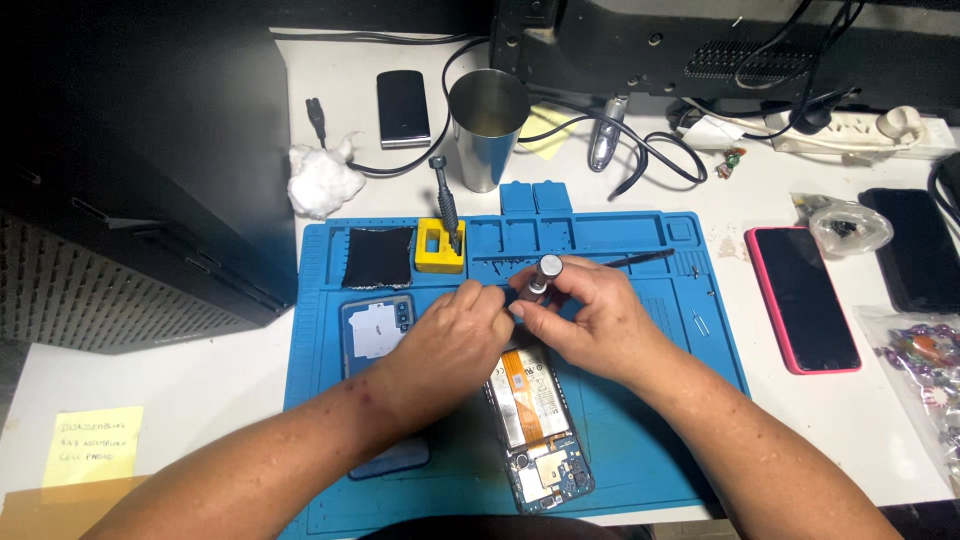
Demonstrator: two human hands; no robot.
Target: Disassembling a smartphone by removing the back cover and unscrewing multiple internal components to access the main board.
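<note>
Two bare hands meet over the middle of a blue silicone repair mat (pixel 640 450) on a white table (pixel 180 400). The right hand (pixel 590 325) is closed around a slim metal screwdriver with a round silver cap (pixel 545 272), holding it upright, seemingly to keep the tip square to the work. The left hand (pixel 455 335) pinches its fingers near the tool's lower end, as if steadying it; the tip itself is hidden. Just below the hands lies an opened smartphone with its battery and blue circuit board exposed (pixel 535 420), mostly uncovered. Its blue back cover (pixel 375 325) rests beside it, under the left wrist. Farther up the mat, a yellow bit holder (pixel 440 247) props a second screwdriver, beside a black cloth square (pixel 378 256). Beyond stand a steel cup (pixel 488 125) and a pink-cased phone (pixel 803 298).
</note>
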